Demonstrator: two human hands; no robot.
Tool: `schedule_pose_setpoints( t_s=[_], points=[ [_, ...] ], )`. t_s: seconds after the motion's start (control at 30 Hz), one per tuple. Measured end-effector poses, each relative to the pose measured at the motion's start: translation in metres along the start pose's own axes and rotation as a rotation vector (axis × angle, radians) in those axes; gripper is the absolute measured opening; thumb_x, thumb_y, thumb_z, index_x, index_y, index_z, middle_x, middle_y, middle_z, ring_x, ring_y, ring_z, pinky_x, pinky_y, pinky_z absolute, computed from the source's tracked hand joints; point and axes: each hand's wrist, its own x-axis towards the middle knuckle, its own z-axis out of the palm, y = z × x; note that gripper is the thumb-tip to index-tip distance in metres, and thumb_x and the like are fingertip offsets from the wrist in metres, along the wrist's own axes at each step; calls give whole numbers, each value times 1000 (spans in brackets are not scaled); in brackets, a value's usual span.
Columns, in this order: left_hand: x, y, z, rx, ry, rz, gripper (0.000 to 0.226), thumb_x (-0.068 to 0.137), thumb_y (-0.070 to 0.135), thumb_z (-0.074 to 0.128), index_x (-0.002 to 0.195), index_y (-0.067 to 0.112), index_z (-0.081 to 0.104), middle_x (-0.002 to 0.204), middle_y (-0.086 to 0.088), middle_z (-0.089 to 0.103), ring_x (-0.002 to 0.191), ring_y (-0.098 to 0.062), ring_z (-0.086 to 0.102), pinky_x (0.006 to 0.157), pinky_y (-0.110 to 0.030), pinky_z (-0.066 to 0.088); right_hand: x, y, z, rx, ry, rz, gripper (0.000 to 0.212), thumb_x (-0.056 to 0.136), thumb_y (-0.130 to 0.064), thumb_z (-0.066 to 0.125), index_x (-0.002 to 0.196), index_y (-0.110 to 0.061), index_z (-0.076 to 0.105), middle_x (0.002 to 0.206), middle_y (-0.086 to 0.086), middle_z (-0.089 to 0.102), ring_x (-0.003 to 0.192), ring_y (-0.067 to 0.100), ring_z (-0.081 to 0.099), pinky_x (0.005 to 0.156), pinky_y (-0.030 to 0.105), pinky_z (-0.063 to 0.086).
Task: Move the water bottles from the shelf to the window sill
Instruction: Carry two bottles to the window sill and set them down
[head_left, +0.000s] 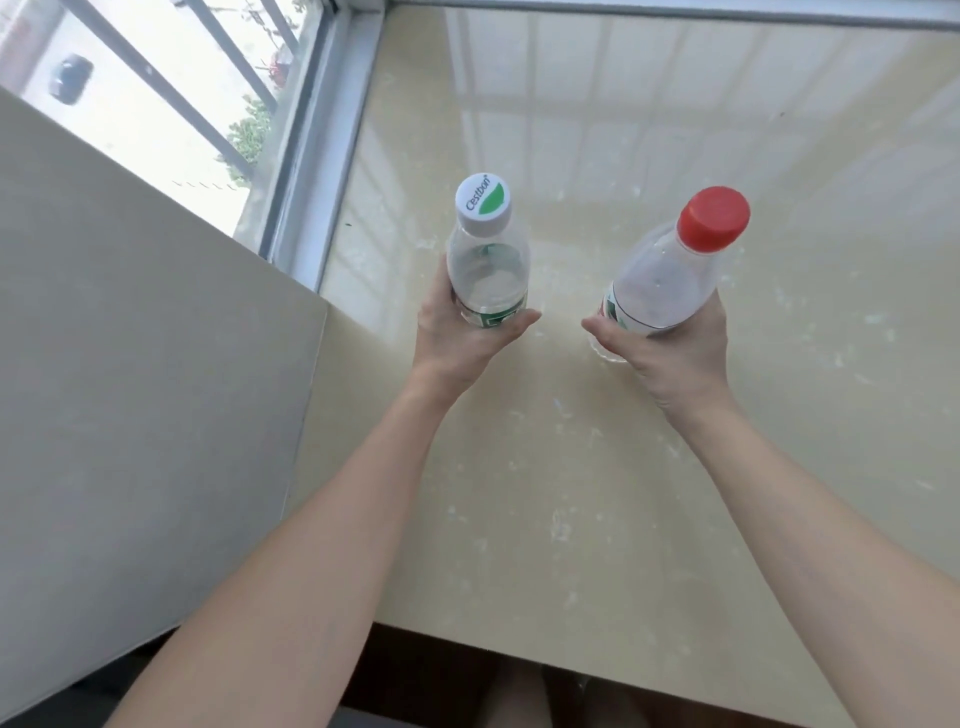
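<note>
My left hand (462, 338) grips a clear water bottle with a white and green cap (485, 249) around its lower body. My right hand (670, 348) grips a second clear water bottle with a red cap (675, 270), which leans to the right. Both bottles are over the glossy cream window sill (649, 467), near its middle. I cannot tell whether their bases touch the sill, since my hands hide them. The shelf is not in view.
A grey wall panel (145, 389) bounds the sill on the left. Window frames (332, 130) run along the far left and the far edge, with railings and plants outside. The sill's near edge (571, 660) drops to a dark floor.
</note>
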Motion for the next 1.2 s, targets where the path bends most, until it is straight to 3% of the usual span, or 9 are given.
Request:
schedule_pose_setpoints(
  t_s=[0.17, 0.4, 0.53, 0.6, 0.7, 0.77, 0.97, 1.2],
  points=[
    [5, -8, -1, 18, -25, -42, 71, 60, 24, 95, 120, 11, 59, 104, 7, 70, 102, -12, 67, 88, -28, 54, -2, 17, 0, -28, -37, 59, 77, 56, -46, 96, 111, -4, 62, 107, 11, 72, 101, 32, 69, 88, 54, 55],
    [8, -18, -4, 83, -77, -96, 84, 49, 47, 93, 119, 15, 61, 108, 5, 72, 105, -14, 67, 94, -42, 54, -8, 20, 3, -57, -17, 110, 72, 55, -38, 94, 116, -14, 66, 111, -2, 74, 104, 14, 70, 95, 41, 56],
    [1, -19, -14, 151, -111, -124, 93, 55, 29, 96, 132, 32, 44, 111, 40, 59, 114, 9, 56, 99, -23, 47, -13, 17, -3, -115, -61, 143, 70, 58, -23, 95, 120, -22, 62, 112, -11, 72, 103, 2, 68, 89, 19, 53],
    [-6, -17, -27, 281, -154, -108, 94, 62, 23, 93, 138, 31, 39, 122, 33, 55, 119, 4, 51, 104, -26, 43, -19, 12, -13, -210, -92, 150, 72, 61, -14, 90, 124, -25, 57, 115, -12, 67, 107, 0, 64, 87, 13, 48],
    [-20, 0, -50, 589, -186, -40, 96, 70, 31, 87, 149, 20, 32, 139, 0, 47, 130, -21, 41, 108, -41, 38, -25, -3, -40, -517, -182, 151, 89, 65, -12, 82, 144, -24, 43, 133, -1, 55, 124, 18, 52, 92, 27, 43],
    [-32, 23, -65, 752, -178, -13, 96, 74, 33, 82, 152, 17, 29, 141, -8, 45, 130, -29, 40, 107, -45, 38, -29, -28, -61, -765, -257, 158, 94, 70, -8, 78, 151, -25, 34, 137, 2, 47, 126, 23, 47, 88, 30, 42],
    [-65, 131, -101, 981, -81, 72, 79, 82, 35, 69, 150, 20, 33, 148, -4, 43, 130, -30, 44, 100, -46, 38, -43, -134, -109, -1107, -273, -39, 71, 83, -20, 67, 148, -22, 40, 134, 7, 51, 122, 31, 49, 96, 39, 44],
    [-102, 259, -113, 1059, -18, 340, 67, 84, 50, 54, 143, 20, 45, 137, -1, 56, 126, -25, 50, 101, -43, 42, -80, -267, -130, -1139, -100, -396, 54, 83, -27, 67, 135, -17, 57, 129, 7, 60, 114, 33, 57, 96, 43, 44]
  ],
)
